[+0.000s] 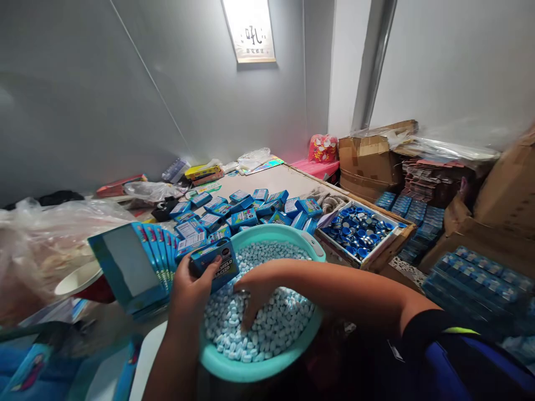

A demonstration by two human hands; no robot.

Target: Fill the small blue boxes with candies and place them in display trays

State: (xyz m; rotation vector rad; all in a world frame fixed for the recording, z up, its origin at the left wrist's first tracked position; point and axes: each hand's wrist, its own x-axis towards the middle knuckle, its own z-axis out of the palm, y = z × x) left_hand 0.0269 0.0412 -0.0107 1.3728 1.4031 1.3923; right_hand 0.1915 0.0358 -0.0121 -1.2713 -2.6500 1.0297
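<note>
A teal basin [259, 374] full of small pale blue and white pieces [259, 340] stands in front of me. My left hand [196, 278] is wrapped round a blue printed box [225, 266], held tilted over the basin's left side. Inside the basin my right hand [257, 289] reaches down into the pieces, fingers pointing down and partly sunk among them. A small dark ring-like edge shows at its fingers; whether they grip anything is hidden. Many similar blue boxes [244, 218] lie heaped on the table just behind the basin.
A white tray [368, 260] of blue and silver round caps sits right of the basin. At the left are an opened blue carton [119, 267], a white-rimmed bowl [79, 278] and plastic bags [37, 239]. Cardboard boxes [370, 164] and stacked blue packs [476, 278] stand at the right.
</note>
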